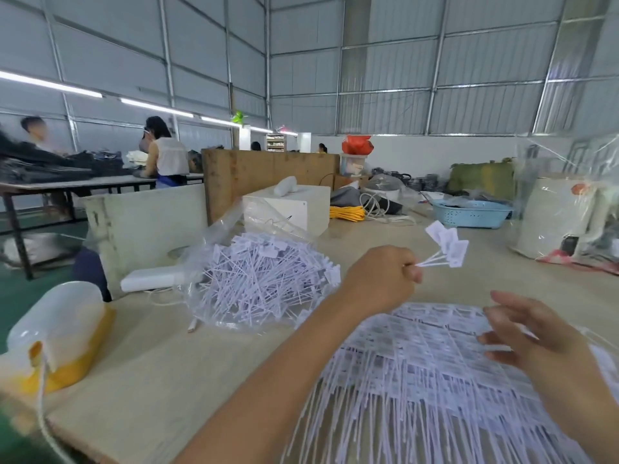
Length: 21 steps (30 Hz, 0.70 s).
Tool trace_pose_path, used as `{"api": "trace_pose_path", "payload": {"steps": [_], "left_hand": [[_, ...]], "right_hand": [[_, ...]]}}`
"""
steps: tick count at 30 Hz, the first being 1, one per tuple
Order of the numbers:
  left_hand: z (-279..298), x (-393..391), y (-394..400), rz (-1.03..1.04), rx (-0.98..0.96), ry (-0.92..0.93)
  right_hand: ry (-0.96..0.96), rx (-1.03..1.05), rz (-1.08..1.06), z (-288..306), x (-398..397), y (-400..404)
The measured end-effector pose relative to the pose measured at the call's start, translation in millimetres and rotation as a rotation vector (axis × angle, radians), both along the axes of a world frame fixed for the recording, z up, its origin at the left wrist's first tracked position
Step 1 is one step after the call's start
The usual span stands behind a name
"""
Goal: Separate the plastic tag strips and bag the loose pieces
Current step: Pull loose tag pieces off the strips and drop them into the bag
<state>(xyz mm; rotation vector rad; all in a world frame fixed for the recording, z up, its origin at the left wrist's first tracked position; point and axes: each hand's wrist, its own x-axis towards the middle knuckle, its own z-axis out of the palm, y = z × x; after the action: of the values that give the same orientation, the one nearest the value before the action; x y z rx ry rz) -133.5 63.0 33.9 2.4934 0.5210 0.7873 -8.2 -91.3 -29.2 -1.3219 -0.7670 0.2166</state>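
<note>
Pinching a small bunch of loose white plastic tags (447, 247) by their thin stems, the left hand (382, 279) is raised above the table (201, 356), its fingers curled tight around them so the flat tag heads fan out up and to the right. The right hand (536, 333) rests on the big sheet of joined tag strips (418, 370) spread in front of the person; its fingers look mostly straight, though motion blur makes it hard to say whether they pinch a strip. To the left, near the left forearm, a clear plastic bag (254, 272) lies open on the table, heaped with separated tags. A white and yellow container (57, 333) sits at the near left edge. Farther back stand a white box (288, 209) and a blue basket (469, 212).
</note>
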Motion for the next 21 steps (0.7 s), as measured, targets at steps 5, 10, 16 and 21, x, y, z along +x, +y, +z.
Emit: {"api": "trace_pose_path", "payload": {"steps": [5,10,16,21], "left_hand": [[-15.1,-36.8,25.5,0.077,-0.061,-0.016],[-34.2,-79.9,76.2,0.312,0.088,0.123],[-46.8,-108.1,146.7,0.534,0.400,0.313],[-61.0,-108.9,175.4,0.568,0.626,0.401]], "right_hand": [[-0.358,-0.357,0.242,16.2,-31.9,30.2],[-0.775,-0.570,0.372,19.6,-69.6,77.5],[-0.820,-0.577,0.381,-3.5,-91.7,124.5],[-0.910,-0.570,0.346,-16.9,-94.5,140.7]]}}
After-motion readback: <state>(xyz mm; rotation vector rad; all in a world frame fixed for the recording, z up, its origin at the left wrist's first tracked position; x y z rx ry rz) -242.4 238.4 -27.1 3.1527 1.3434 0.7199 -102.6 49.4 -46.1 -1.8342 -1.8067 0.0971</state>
